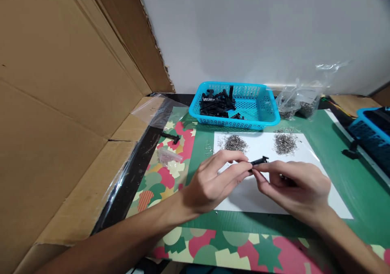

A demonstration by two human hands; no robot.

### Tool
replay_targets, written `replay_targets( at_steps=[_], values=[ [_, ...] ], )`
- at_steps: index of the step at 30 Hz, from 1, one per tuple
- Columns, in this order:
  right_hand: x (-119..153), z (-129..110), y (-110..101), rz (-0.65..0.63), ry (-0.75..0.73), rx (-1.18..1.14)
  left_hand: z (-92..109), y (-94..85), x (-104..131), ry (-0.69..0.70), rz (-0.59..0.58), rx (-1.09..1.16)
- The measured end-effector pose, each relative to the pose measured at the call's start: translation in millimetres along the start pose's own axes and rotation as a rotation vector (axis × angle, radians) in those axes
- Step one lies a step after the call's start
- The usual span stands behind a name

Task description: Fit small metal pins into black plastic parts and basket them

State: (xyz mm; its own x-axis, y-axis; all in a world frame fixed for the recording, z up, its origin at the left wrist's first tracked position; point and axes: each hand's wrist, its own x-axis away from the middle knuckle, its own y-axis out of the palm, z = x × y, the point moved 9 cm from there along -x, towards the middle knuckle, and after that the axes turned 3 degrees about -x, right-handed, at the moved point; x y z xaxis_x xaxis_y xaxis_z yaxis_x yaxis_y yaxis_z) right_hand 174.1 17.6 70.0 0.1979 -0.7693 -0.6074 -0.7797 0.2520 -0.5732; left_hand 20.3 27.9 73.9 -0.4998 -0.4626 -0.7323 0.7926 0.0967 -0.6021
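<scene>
Before blue basket (252, 123) of black parts (216, 105), black piece (258, 161) gripped by left fingers (234, 170), touched by right fingers (271, 167), right grip unclear.

Lower-L end of the blk part (258, 161) btwn the hands is hidden by L hand (213, 176); anything pinched at R hand (297, 184) fingertips is too sm. to ID, & shiny bits (283, 177) in its curled fingers are mostly covered. Beyond the hands, pcs in the metal piles (236, 143) are too tiny to ID. Far R of R hand, a blue basket (359, 113) is cut off by the frame edge, as are both forearms (137, 229).
</scene>
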Motion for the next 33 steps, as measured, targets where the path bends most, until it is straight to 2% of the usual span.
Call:
replay_targets(
  at_steps=[6,11,14,18,21,25,29,33],
  values=[
    [-3.3,25.8,9.4,-0.028,0.297,-0.329,-10.2,14.8,1.1,-0.069,-0.038,0.086],
    [-5.4,25.4,9.2,-0.035,0.315,-0.409,-21.7,20.5,5.6,-0.212,-0.080,0.101],
    [-5.5,21.3,6.4,-0.030,0.259,-0.386,-20.6,20.4,3.9,-0.220,-0.098,0.164],
    [-5.6,17.2,2.9,-0.001,0.181,-0.340,-22.8,10.7,-1.5,-0.241,-0.019,0.164],
    [-6.7,10.6,4.0,-0.017,0.094,-0.293,-19.4,4.6,-4.2,-0.171,0.014,0.126],
    [-6.4,2.6,3.4,0.005,-0.008,-0.253,-16.2,2.0,-3.4,-0.085,-0.012,0.148],
    [1.8,-16.4,-5.6,0.131,-0.239,-0.024,-14.4,-1.2,-4.1,-0.051,-0.020,0.083],
    [13.7,-28.5,0.2,0.084,-0.445,0.088,-15.0,-3.5,-6.4,-0.057,0.011,0.046]
  ],
)
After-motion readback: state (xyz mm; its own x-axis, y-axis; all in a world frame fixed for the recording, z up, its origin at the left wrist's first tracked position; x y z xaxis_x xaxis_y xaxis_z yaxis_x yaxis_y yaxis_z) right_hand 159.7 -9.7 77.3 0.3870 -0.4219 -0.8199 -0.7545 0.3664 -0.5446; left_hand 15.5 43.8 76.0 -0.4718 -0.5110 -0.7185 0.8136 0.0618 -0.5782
